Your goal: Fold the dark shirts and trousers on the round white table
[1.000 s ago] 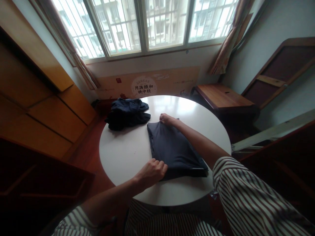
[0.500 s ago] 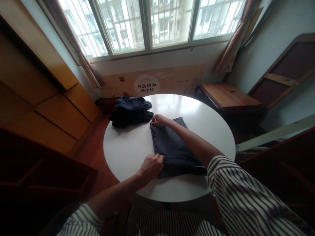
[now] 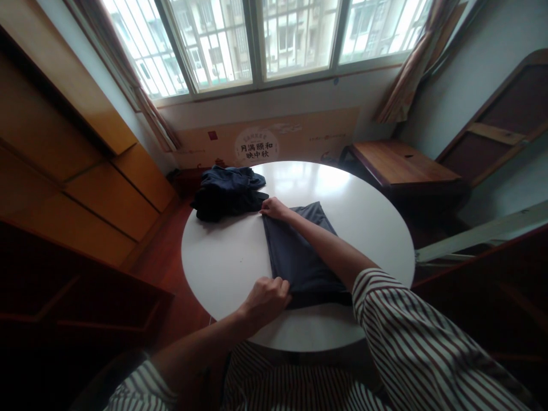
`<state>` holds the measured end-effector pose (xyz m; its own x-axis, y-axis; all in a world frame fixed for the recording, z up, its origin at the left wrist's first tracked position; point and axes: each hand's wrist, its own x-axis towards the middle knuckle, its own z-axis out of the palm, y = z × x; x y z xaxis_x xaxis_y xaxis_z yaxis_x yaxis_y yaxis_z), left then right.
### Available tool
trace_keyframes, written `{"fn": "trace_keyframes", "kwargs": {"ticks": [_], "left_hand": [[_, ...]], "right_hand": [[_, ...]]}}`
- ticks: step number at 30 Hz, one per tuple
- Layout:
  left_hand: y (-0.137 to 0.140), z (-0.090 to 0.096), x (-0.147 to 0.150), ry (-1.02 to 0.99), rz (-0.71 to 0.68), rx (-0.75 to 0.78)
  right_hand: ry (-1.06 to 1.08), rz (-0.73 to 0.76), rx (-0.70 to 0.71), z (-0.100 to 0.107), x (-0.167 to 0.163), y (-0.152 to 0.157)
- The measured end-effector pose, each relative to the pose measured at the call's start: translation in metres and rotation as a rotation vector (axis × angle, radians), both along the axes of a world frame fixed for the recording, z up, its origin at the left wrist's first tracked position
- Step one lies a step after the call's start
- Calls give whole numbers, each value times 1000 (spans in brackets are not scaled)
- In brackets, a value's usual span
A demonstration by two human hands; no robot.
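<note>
A dark grey folded garment point(image 3: 302, 260) lies flat on the round white table point(image 3: 222, 262); its exact kind does not show. At its far left corner, my right hand point(image 3: 275, 209) pinches the cloth, the forearm crossing over the garment. My left hand point(image 3: 269, 297) has its fingers curled on the near left corner. Between the two hands the left edge runs fairly straight. Just beyond my right hand sits a heap of dark clothes point(image 3: 226, 191), navy on top and black below.
A low wooden table point(image 3: 402, 162) stands past the white table at the right. Yellow-brown cabinets point(image 3: 103, 200) line the left. A printed cardboard panel point(image 3: 299, 137) leans under the barred window point(image 3: 295, 40). A dark framed board point(image 3: 500, 125) leans at the right wall.
The garment's left edge has become straighter and smoother. My left hand has shifted slightly right and nearer with its corner; my right hand has moved a little left. The clothes heap stays put.
</note>
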<state>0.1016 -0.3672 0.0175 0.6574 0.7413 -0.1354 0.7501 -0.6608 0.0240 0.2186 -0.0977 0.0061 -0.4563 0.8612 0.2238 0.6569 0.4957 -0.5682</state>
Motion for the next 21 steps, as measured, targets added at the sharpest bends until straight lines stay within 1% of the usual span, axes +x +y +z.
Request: {"fn": "trace_keyframes", "kwargs": {"ticks": [3, 8, 10, 12, 16, 18, 21], "left_hand": [[-4, -2, -3, -5, 45, -20], [-1, -2, -6, -46, 229, -24], [0, 1, -4, -48, 254, -16], [0, 4, -2, -32, 231, -24], [-2, 9, 0, 22, 108, -96], [-2, 13, -1, 35, 99, -114], [1, 30, -3, 45, 95, -118]], "right_hand": [[-3, -23, 5, -1, -1, -2], [-24, -26, -6, 5, 4, -4], [-35, -26, -22, 8, 9, -3], [-44, -23, -43, 10, 14, -3], [-25, -36, -46, 9, 15, -8], [-7, -66, -28, 10, 13, -14], [20, -137, -2, 18, 20, -22]]}}
